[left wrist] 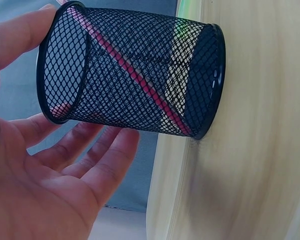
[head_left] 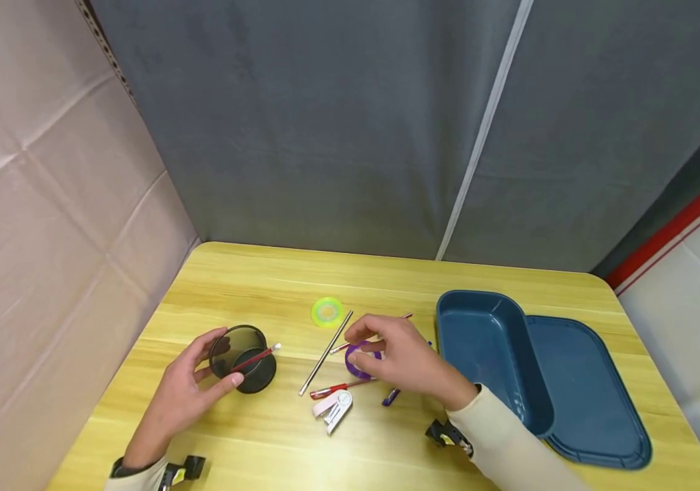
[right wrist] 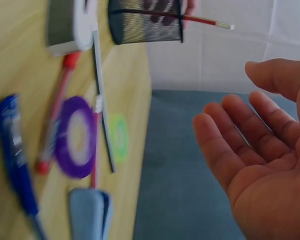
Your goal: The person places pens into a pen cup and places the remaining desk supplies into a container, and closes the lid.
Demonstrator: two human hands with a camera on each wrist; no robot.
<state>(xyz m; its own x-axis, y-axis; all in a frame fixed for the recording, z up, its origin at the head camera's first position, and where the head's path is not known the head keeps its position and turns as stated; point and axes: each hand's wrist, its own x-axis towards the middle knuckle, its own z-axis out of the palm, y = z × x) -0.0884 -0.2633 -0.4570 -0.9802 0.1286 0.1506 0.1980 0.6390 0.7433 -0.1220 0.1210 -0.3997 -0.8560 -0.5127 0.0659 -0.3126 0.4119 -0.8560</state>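
Observation:
My left hand (head_left: 180, 392) holds a black mesh pencil cup (left wrist: 135, 70) by its rim, thumb on one side and fingers on the other. The cup stands on the table with a red pencil (head_left: 255, 359) leaning in it, its white eraser end above the rim. My right hand (head_left: 395, 354) hovers over a purple tape roll (right wrist: 76, 137) with fingers loosely bent and nothing between them. Around the roll lie a silver pencil (head_left: 326, 353), a red pen (head_left: 328, 391), a blue pen (right wrist: 16, 155), another red pencil (right wrist: 96, 125) and a white stapler (head_left: 339, 409).
A green tape roll (head_left: 327, 312) lies farther back on the wooden table (head_left: 251, 273). To the right stands a deep blue tray (head_left: 478, 334), beside a flat blue lid (head_left: 595, 389). A grey curtain (head_left: 300, 136) hangs behind the table.

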